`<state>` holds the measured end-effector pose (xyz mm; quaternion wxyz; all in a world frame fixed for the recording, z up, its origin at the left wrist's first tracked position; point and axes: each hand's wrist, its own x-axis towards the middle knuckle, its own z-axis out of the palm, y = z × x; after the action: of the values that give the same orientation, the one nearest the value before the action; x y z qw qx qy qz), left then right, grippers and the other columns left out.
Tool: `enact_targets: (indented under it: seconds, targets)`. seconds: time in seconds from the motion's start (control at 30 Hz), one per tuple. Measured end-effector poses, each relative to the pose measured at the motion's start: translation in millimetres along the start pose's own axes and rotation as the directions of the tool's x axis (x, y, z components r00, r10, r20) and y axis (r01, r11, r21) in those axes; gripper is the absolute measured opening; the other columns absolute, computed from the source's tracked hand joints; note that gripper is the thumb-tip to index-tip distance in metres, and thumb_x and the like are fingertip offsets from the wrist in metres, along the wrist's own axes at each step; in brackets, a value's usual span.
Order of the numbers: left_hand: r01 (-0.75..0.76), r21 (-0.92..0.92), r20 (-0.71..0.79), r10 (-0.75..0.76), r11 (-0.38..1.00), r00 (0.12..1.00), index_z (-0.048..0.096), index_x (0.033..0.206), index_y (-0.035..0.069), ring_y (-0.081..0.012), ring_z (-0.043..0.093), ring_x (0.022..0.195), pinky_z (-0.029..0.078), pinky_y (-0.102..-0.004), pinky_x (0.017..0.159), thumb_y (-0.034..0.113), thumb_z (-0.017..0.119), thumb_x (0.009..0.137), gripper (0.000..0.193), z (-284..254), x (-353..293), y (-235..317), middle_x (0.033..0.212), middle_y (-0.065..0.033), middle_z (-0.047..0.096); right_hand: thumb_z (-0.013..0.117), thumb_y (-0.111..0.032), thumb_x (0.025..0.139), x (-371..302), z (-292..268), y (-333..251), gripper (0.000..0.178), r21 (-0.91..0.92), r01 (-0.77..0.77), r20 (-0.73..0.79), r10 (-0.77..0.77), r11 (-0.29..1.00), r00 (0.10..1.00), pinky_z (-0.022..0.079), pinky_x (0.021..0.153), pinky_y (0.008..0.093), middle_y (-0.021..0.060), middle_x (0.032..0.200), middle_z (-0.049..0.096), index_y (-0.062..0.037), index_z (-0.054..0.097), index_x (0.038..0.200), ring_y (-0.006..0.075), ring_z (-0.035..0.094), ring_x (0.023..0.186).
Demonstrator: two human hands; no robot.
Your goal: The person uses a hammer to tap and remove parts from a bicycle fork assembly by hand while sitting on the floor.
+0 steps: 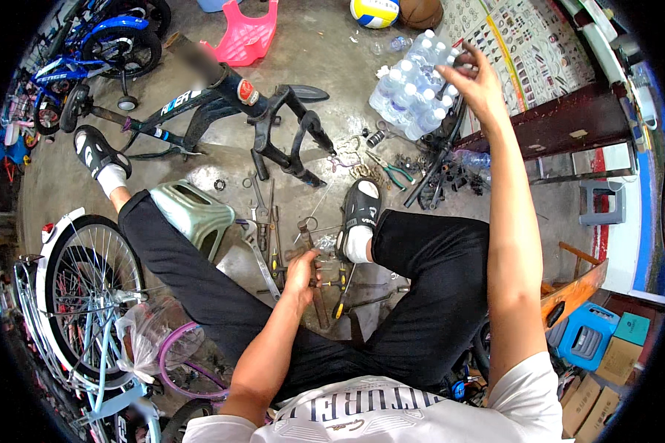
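Observation:
My left hand (pixel 301 277) is low between my knees, its fingers curled in over a hammer (pixel 321 306) on the floor. What those fingers hold, if anything, is hidden. Around it lie an adjustable wrench (pixel 260 255), yellow-and-black screwdrivers (pixel 340 303) and other hand tools. My right arm reaches far forward, and my right hand (pixel 476 85) hangs above a shrink-wrapped pack of clear water bottles (pixel 414 92), thumb and fingers apart. Ahead of my feet a black bicycle frame with its fork (pixel 273 136) rests on the floor. Green-handled pliers (pixel 393 171) lie beyond my right shoe.
A pale green stool (pixel 192 210) lies tipped beside my left leg. Bicycle wheels (pixel 89 295) crowd the left side. Small dark parts (pixel 425 181) are heaped by the bottles. A pink plastic seat (pixel 247 33) and two balls (pixel 374 12) are farther off; a blue stool (pixel 587 336) stands right.

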<state>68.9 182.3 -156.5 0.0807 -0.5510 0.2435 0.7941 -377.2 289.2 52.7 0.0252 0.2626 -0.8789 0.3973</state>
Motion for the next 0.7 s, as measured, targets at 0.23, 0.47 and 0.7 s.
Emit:
enact_targets:
  seconds: [0.23,0.47,0.7]
  targets:
    - [0.079,0.069,-0.061,-0.075,0.994,0.995,0.059,0.101,0.014,-0.0148,0.049,0.055,0.037,-0.0324,0.048,0.029,0.054,0.101,0.016,-15.4,6.5,-16.2,0.075,-0.0019,0.057,0.084,-0.048,0.078,-10.7,-14.0,-15.1,0.081,0.046,0.142,-0.142,-0.134,0.989,0.981,0.057,0.092,0.0394,0.0191,0.13,0.065,-0.0041,0.058,0.14,0.027,0.071,0.109]
    - [0.114,0.172,-0.139,-0.09,0.979,0.986,0.056,0.098,0.01,-0.0158,0.049,0.054,0.036,-0.0339,0.045,0.032,0.059,0.1,0.022,-8.2,13.9,-24.7,0.073,-0.0029,0.054,0.083,-0.049,0.079,-14.5,-21.2,-17.3,0.078,0.131,0.075,-0.162,-0.053,0.989,0.985,0.056,0.092,0.0382,0.0179,0.129,0.067,-0.0048,0.059,0.139,0.0264,0.071,0.109]
    - [0.161,0.209,-0.159,-0.129,0.965,0.979,0.06,0.1,0.01,-0.015,0.051,0.056,0.039,-0.0336,0.047,0.034,0.06,0.099,0.024,-16.8,26.1,-37.7,0.077,-0.0028,0.056,0.08,-0.047,0.082,-5.9,-0.3,-38.3,0.07,-0.004,0.149,-0.108,-0.149,0.989,0.983,0.055,0.092,0.0388,0.0179,0.125,0.069,-0.0035,0.064,0.133,0.027,0.071,0.108]
